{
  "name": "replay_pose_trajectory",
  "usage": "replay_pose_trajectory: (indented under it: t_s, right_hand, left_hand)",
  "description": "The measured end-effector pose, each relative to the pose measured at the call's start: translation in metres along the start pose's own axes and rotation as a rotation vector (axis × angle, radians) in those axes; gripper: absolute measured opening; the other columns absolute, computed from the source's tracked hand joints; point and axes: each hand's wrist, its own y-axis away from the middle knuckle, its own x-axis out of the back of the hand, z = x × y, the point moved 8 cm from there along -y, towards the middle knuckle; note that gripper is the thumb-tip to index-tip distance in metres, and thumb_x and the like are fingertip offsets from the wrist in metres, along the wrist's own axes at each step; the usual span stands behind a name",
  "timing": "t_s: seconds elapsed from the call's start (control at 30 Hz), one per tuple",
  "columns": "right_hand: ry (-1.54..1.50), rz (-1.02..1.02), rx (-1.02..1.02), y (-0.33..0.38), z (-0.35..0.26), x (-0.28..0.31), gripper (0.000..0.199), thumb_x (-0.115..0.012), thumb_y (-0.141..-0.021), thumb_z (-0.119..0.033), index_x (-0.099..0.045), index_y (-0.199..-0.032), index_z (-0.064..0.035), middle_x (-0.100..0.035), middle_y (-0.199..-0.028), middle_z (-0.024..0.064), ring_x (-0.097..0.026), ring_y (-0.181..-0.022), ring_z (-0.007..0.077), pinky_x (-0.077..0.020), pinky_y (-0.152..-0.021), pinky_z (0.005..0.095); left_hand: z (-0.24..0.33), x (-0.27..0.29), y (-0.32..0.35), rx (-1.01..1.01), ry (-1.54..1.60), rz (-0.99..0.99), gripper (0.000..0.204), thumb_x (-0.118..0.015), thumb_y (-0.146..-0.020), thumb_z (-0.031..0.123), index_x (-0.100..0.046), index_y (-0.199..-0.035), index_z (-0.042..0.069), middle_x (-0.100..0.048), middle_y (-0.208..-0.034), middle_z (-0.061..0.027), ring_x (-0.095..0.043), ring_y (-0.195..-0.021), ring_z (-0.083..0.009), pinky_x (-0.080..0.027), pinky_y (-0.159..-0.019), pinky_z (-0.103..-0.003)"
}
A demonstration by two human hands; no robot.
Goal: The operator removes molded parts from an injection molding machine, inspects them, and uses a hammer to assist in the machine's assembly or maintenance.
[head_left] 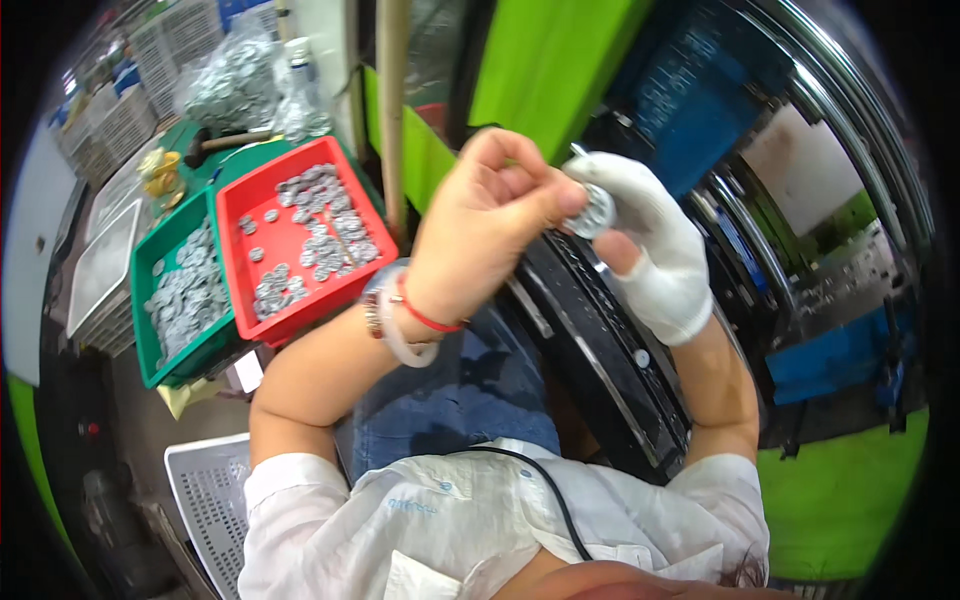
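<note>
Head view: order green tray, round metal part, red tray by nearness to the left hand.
1. Round metal part, pinched by the left hand
2. Red tray, to its left
3. Green tray, left of the red tray

We pinch a silvery disc [598, 214] in our bare left fingers [545, 205], beside our gloved right fingers [622, 174]; a red tray [282, 240] holds metal pieces [330, 255].

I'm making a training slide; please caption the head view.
Left hand pinching a disc beside the gloved right hand, red tray and green tray to the left.
</note>
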Motion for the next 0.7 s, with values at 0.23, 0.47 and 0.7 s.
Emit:
replay_pose_trajectory:
  t_s: [0.23, 0.47, 0.7]
  right_hand:
    - [0.004, 0.119, 0.039, 0.016, -0.016, -0.003, 0.053, -0.064, -0.084, -0.034, -0.045, -0.118, 0.0016, -0.053, -0.112, 0.0125, -0.054, -0.092, 0.0173, -0.0441, -0.082, 0.029]
    - [0.035, 0.514, 0.257, 0.033, -0.036, 0.042, 0.056, -0.064, -0.084, -0.037, -0.044, -0.118, 0.0017, -0.052, -0.113, 0.0154, -0.054, -0.098, 0.0225, -0.044, -0.089, 0.0358]
    - [0.054, 0.449, 0.239, 0.055, -0.018, 0.053, 0.049, -0.052, -0.092, -0.027, -0.038, -0.124, 0.007, -0.045, -0.124, 0.0192, -0.048, -0.111, 0.0279, -0.0382, -0.099, 0.041]
  left_hand:
    - [-0.004, -0.014, 0.009, 0.08, -0.009, -0.08, 0.024, -0.063, -0.085, 0.006, -0.041, -0.094, 0.004, -0.062, -0.087, -0.01, -0.062, -0.078, -0.0141, -0.05, -0.071, -0.024]
    - [0.059, -0.093, 0.11, -0.283, -0.096, -0.696, 0.021, -0.055, -0.09, 0.02, -0.059, -0.103, 0.004, -0.06, -0.09, -0.0056, -0.058, -0.078, -0.0184, -0.046, -0.069, -0.033]
    - [0.009, -0.132, 0.146, 0.144, 0.096, -0.936, 0.07, -0.062, -0.085, 0.036, -0.032, -0.134, -0.003, -0.037, -0.137, -0.0134, -0.035, -0.126, -0.0256, -0.023, -0.107, -0.037]
